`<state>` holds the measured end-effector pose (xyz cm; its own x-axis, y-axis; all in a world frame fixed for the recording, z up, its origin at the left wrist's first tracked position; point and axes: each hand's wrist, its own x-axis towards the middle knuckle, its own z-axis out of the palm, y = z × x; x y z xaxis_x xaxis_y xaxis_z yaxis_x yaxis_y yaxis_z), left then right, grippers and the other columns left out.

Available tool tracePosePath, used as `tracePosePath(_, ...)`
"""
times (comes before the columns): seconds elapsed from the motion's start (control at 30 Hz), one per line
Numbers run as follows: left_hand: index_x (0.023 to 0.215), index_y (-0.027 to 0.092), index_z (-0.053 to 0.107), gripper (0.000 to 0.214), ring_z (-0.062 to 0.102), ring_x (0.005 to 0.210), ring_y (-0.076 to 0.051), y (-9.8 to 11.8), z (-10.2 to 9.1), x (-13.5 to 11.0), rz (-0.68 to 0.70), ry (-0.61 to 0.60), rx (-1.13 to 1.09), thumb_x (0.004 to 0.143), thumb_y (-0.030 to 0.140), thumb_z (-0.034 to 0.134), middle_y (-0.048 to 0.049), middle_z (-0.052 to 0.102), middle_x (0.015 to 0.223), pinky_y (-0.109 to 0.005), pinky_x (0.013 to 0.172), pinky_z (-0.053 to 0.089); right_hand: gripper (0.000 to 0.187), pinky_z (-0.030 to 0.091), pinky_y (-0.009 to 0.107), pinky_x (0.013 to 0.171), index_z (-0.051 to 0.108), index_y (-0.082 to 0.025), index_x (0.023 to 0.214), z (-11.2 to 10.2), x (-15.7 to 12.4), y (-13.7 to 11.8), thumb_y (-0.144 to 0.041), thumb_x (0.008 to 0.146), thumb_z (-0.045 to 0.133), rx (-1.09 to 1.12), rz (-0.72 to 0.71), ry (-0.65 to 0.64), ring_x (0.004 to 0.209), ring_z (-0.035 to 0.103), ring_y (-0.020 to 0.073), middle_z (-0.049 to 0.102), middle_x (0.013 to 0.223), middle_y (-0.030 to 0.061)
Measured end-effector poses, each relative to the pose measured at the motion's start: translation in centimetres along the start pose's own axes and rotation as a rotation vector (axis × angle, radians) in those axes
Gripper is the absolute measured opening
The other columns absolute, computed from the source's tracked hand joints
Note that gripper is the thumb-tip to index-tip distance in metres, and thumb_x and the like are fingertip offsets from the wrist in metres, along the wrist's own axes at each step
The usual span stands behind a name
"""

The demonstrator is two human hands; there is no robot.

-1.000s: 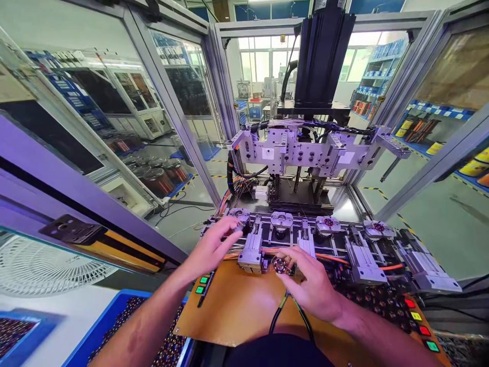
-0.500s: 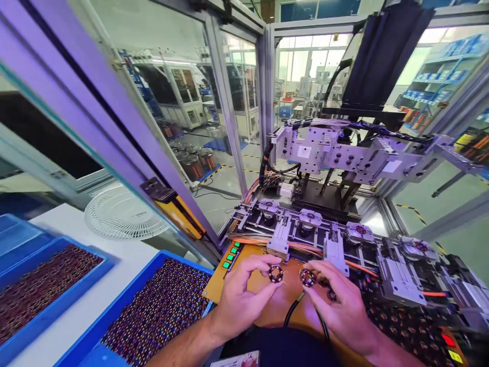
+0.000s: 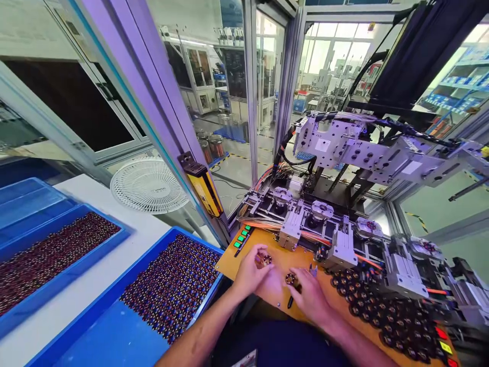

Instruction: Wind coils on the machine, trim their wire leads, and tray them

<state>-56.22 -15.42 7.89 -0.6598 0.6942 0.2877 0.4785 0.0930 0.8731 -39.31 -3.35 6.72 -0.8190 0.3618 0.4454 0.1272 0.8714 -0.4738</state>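
Between the thumb and fingers of my left hand [image 3: 251, 269] is a small ring-shaped motor stator [image 3: 267, 260], dark with copper coils. My right hand [image 3: 308, 293] pinches a second wound stator [image 3: 290, 279] by its edge. The two stators are apart, both above the orange-brown work board [image 3: 277, 293]. Many similar dark stators [image 3: 385, 311] lie packed together on the board to the right of my right hand. A pair of small cutters [image 3: 313, 270] seems to lie just behind my right fingers, partly hidden.
A blue tray [image 3: 95, 326] at left holds rows of stators, with another blue tray [image 3: 124, 235] beyond it. Green buttons [image 3: 242, 237] line the board's left edge. A row of metal fixtures [image 3: 292, 229] stands behind the board. A white fan [image 3: 148, 186] is beside the frame post.
My view has turned left and down, so more of the trays shows. My hands, each still with a stator, have drawn slightly left in the picture, and the right one is lower than the left.
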Motion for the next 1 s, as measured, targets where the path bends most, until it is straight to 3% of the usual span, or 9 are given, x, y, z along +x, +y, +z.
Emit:
tracePosePath(0.17, 0.107, 0.014, 0.062, 0.028, 0.068, 0.092, -0.022, -5.5, 2.8, -1.1, -0.032, 0.0, 0.106, 0.083, 0.025, 0.071, -0.0049, 0.07, 0.096, -0.045, 0.085, 0.056, 0.023, 0.058, 0.037, 0.082, 0.061, -0.014, 0.113, 4.9, 1.5, 1.6, -0.033, 0.099, 0.057, -0.039, -0.002, -0.036, 0.093, 0.066, 0.0184, 0.067, 0.102, 0.006)
tracePosePath(0.3, 0.114, 0.016, 0.059, 0.036, 0.069, 0.098, -0.024, -6.3, 2.8, -2.0, 0.001, 0.001, 0.179, 0.082, 0.027, 0.072, -0.0069, 0.072, 0.103, -0.045, 0.09, 0.056, 0.026, 0.057, 0.045, 0.091, 0.058, -0.014, 0.121, 3.8, 0.8, 1.9, -0.025, 0.098, 0.056, -0.069, -0.023, -0.015, 0.107, 0.064, 0.0245, 0.065, 0.116, 0.0121)
tracePosePath(0.47, 0.119, 0.018, 0.053, 0.037, 0.071, 0.094, -0.028, -4.2, 0.3, -2.2, 0.128, 0.027, 0.249, 0.087, 0.033, 0.066, -0.0108, 0.072, 0.104, -0.048, 0.082, 0.059, 0.029, 0.059, 0.042, 0.091, 0.059, -0.014, 0.124, -4.6, -3.4, 1.8, -0.018, 0.097, 0.047, -0.178, -0.047, 0.056, 0.107, 0.065, 0.0254, 0.066, 0.118, 0.0145)
tracePosePath(0.57, 0.123, 0.019, 0.052, 0.04, 0.069, 0.095, -0.029, -0.5, -0.6, 0.9, 0.287, -0.023, 0.252, 0.088, 0.034, 0.065, -0.0124, 0.071, 0.105, -0.05, 0.083, 0.056, 0.029, 0.057, 0.037, 0.095, 0.058, -0.015, 0.125, -11.4, -4.9, 2.9, -0.02, 0.098, 0.049, -0.284, -0.052, 0.101, 0.112, 0.063, 0.0225, 0.065, 0.122, 0.0126)
tracePosePath(0.63, 0.122, 0.02, 0.054, 0.037, 0.066, 0.104, -0.028, 3.0, 0.1, 4.4, 0.423, -0.105, 0.233, 0.089, 0.032, 0.065, -0.0124, 0.07, 0.11, -0.049, 0.091, 0.053, 0.028, 0.053, 0.038, 0.101, 0.06, -0.016, 0.124, -16.2, -4.9, 4.8, -0.022, 0.098, 0.051, -0.369, -0.024, 0.123, 0.114, 0.062, 0.0229, 0.065, 0.123, 0.0121)
tracePosePath(0.73, 0.102, 0.021, 0.065, 0.014, 0.064, 0.105, -0.024, 8.9, 3.8, 10.5, 0.63, -0.294, 0.208, 0.094, 0.028, 0.056, -0.0083, 0.071, 0.105, -0.045, 0.099, 0.048, 0.028, 0.049, 0.046, 0.103, 0.064, -0.013, 0.118, -22.6, -3.5, 9.6, -0.027, 0.097, 0.053, -0.494, 0.092, 0.113, 0.114, 0.061, 0.0285, 0.065, 0.122, 0.0152)
tracePosePath(0.8, 0.087, 0.021, 0.068, 0.017, 0.063, 0.104, -0.022, 12.1, 7.8, 14.1, 0.726, -0.416, 0.219, 0.095, 0.025, 0.054, -0.0075, 0.072, 0.104, -0.043, 0.099, 0.048, 0.026, 0.051, 0.051, 0.098, 0.067, -0.01, 0.111, -25.7, -2.2, 13.2, -0.026, 0.093, 0.057, -0.563, 0.195, 0.077, 0.109, 0.062, 0.0324, 0.066, 0.116, 0.0184)
tracePosePath(0.9, 0.083, 0.019, 0.068, 0.012, 0.059, 0.112, -0.027, 14.9, 14.1, 17.8, 0.815, -0.573, 0.281, 0.082, 0.03, 0.072, -0.0104, 0.069, 0.11, -0.046, 0.098, 0.048, 0.019, 0.053, 0.047, 0.093, 0.068, -0.011, 0.102, -28.0, -0.8, 17.5, -0.025, 0.089, 0.066, -0.623, 0.323, -0.029, 0.103, 0.064, 0.0288, 0.067, 0.109, 0.015)
tracePosePath(1.0, 0.099, 0.016, 0.067, 0.027, 0.059, 0.114, -0.028, 15.5, 19.0, 19.4, 0.856, -0.695, 0.366, 0.082, 0.035, 0.073, -0.0101, 0.067, 0.113, -0.049, 0.096, 0.049, 0.02, 0.052, 0.043, 0.093, 0.066, -0.013, 0.101, -28.2, -0.4, 19.9, -0.031, 0.092, 0.066, -0.643, 0.402, -0.131, 0.104, 0.062, 0.022, 0.065, 0.111, 0.0085)
